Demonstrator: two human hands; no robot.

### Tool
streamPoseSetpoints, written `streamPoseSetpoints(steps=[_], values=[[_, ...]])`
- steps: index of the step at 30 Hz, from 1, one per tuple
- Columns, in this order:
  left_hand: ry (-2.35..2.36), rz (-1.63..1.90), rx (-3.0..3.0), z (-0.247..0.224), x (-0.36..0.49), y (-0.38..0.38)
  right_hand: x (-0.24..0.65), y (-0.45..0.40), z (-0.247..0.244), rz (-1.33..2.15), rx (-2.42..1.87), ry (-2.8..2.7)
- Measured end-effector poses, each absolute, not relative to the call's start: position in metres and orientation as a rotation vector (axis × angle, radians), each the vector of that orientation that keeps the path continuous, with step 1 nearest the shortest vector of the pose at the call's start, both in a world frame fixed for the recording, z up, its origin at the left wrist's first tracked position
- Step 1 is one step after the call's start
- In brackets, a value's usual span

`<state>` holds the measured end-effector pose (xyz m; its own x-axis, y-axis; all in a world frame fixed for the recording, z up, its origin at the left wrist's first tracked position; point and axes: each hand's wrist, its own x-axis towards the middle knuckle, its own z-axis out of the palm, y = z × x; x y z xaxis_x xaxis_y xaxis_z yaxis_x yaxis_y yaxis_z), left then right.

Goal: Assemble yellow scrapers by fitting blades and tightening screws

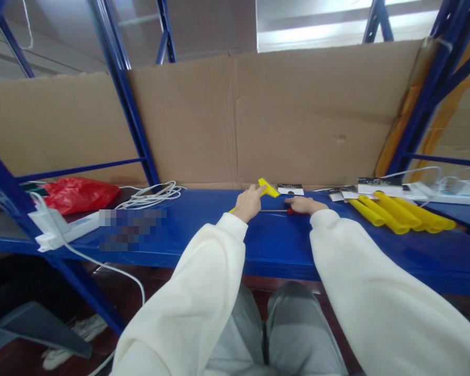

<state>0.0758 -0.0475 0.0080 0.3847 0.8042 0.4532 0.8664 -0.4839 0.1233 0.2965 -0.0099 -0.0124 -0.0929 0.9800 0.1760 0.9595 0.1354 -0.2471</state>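
Observation:
My left hand (248,203) is closed around the handle of a yellow scraper (268,187). Its flared head points up and to the right, and a bit of the handle's other end shows below my fingers. In my right hand (303,204) is a screwdriver with a red handle (291,211), mostly covered by my fingers. The thin metal shaft runs left, low over the blue shelf, toward my left hand; its tip is hard to make out. Just behind my hands lies a black and white card (291,189).
Several yellow tube-shaped pieces (401,213) lie at right, beside black and white cards (379,185). At left are a coiled white cable (156,196), a power strip (78,225) and a red plastic bag (82,194). Cardboard (297,115) stands behind the blue shelf (203,230), between blue posts.

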Motion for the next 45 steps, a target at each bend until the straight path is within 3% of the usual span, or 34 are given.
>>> streamPoseSetpoints(steps=[11,19,27,34,39,45], values=[[-1.324,-0.298,-2.524,-0.004,0.073,-0.048,0.300,-0.004,-0.005,0.033,-2.109,-2.076],[-1.388,-0.331,-2.499,-0.007,0.067,-0.046,0.321,-0.001,-0.009,-0.052,-1.977,-1.980],[-1.377,-0.374,-2.497,-0.009,0.068,-0.044,0.286,-0.013,-0.001,0.224,-1.475,-2.049],[-1.445,-0.455,-2.494,-0.010,0.068,-0.043,0.268,-0.023,-0.001,0.313,-1.473,-2.065],[-1.538,-0.691,-2.445,-0.008,0.066,-0.044,0.279,-0.022,0.002,0.313,-1.578,-2.125],[-1.480,-1.566,-2.310,-0.004,0.056,-0.028,0.308,-0.023,0.004,0.411,-1.643,-2.332]])
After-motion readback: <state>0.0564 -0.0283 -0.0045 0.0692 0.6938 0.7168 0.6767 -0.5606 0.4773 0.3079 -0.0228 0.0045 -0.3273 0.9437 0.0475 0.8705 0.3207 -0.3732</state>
